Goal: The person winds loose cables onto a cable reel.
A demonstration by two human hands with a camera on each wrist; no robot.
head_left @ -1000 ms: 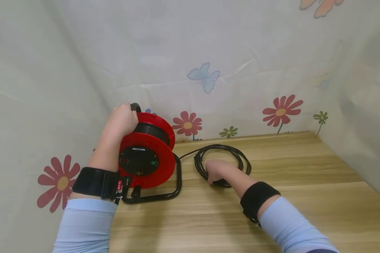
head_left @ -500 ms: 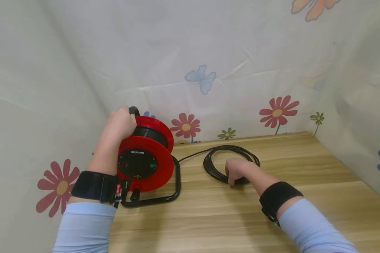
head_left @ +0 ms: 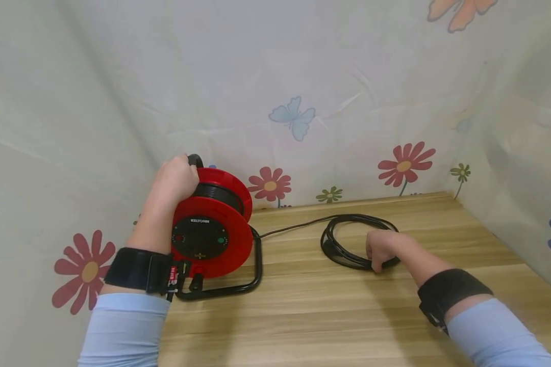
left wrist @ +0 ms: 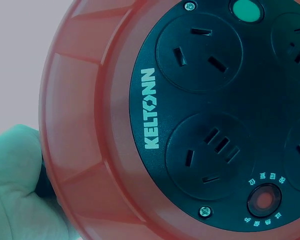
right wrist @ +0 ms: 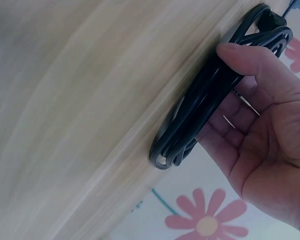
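Meanwhile left hand (head_left: 176,178) grips red reel (head_left: 211,232) w/ cable wound inside; right hand (head_left: 383,247) clasps coil (head_left: 344,252).

Left hand (head_left: 176,178): raised, fingers curled in a fist-like grip, forearm angled up. Right hand (head_left: 382,248): low, arm extended forward, fingers and thumb curled in a grip. Both wrists strapped.

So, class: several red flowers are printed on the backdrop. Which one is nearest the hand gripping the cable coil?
The red flower above the table's far right, behind the right hand holding the black coil; the others sit further left.
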